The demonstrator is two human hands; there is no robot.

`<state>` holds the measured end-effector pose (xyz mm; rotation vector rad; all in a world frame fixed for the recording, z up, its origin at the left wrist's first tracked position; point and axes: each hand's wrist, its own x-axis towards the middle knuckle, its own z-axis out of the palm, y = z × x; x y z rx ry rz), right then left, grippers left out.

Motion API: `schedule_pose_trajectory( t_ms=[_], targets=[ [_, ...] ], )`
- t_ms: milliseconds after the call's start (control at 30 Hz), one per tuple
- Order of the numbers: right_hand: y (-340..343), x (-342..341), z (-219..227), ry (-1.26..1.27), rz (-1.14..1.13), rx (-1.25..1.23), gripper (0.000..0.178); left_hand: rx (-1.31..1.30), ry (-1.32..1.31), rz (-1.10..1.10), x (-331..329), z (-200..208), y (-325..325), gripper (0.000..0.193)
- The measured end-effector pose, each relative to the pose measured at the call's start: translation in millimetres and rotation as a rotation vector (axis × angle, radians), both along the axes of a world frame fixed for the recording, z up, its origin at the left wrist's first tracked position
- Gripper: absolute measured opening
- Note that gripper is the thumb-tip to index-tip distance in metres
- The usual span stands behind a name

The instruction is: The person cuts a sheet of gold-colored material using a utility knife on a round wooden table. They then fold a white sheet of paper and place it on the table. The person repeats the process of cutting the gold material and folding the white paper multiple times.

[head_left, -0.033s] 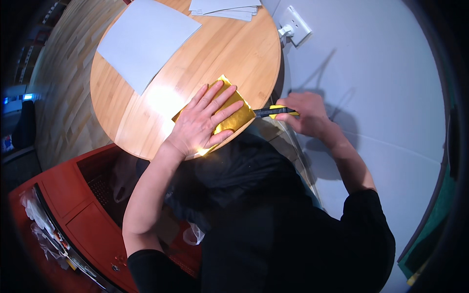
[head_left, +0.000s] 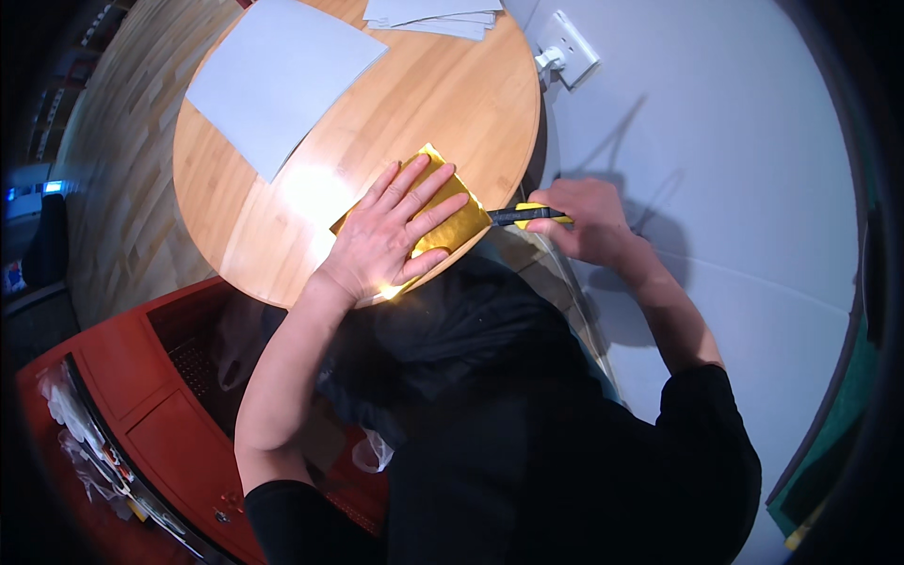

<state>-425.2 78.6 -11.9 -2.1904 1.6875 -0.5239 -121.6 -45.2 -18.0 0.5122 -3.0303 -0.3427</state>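
Note:
My left hand [head_left: 381, 235] lies flat with its fingers spread, pressing a shiny gold sheet [head_left: 450, 222] onto the round wooden table [head_left: 443, 104] at its near edge. Much of the sheet is hidden under the palm and fingers. Wrapped round the handle of a yellow and black utility knife [head_left: 527, 216] is my right hand [head_left: 589, 218], just off the table's right side. The knife's front end points left and meets the right corner of the gold sheet at the table's rim. Whether its blade is out I cannot tell.
A large white sheet [head_left: 282, 80] lies at the table's far left, and several white papers [head_left: 433, 17] are stacked at the far edge. The wall [head_left: 716, 169] with a socket and plug [head_left: 556, 60] stands close on the right. A red cabinet [head_left: 141, 377] is at the lower left.

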Motion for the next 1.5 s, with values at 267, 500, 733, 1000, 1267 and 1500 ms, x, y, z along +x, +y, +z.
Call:
schedule_pose_trajectory(
  t_ms=[267, 500, 733, 1000, 1267, 1500],
  targets=[
    [11, -2, 1, -0.017, -0.015, -0.011, 0.028, 0.007, 0.013, 0.007, 0, -2, 3, 0.061],
    [10, 15, -1, -0.029, -0.025, -0.056, 0.026, 0.038, 0.037, 0.010, 1, 1, 4, 0.056],
    [22, 13, 6, -0.080, -0.046, 0.044, 0.023, 0.039, 0.049, 0.019, 2, 0, 5, 0.056],
    [25, 35, 2, -0.029, -0.076, 0.000, 0.025, 0.014, 0.046, 0.008, 3, -4, 5, 0.055],
    [21, 53, 6, -0.028, -0.067, 0.003, 0.027, 0.005, 0.054, 0.000, 5, -3, 5, 0.055],
    [24, 50, -1, -0.076, -0.047, -0.044, 0.028, 0.001, 0.064, -0.001, 3, -7, 4, 0.055]
  ],
)
